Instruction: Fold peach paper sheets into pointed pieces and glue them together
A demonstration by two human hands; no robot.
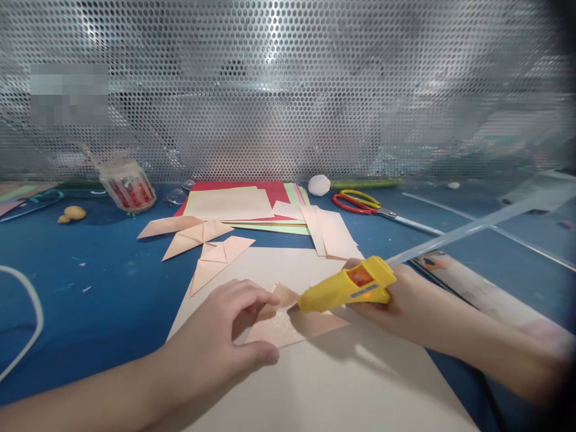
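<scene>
The left hand (pixel 220 327) is bare, with slim fingers (pixel 245 294) and a rounded thumb (pixel 261 354), tapering through a narrow wrist (pixel 180 354) to a smooth, uncovered left forearm (pixel 112 384). The right hand (pixel 402 288), bare too, is partly hidden; the slender right forearm (pixel 477 336), likewise uncovered, blurs toward the view's edge.

Bright light, glare on perforated metal (pixel 274 93), soft shadows, dark right edge
</scene>
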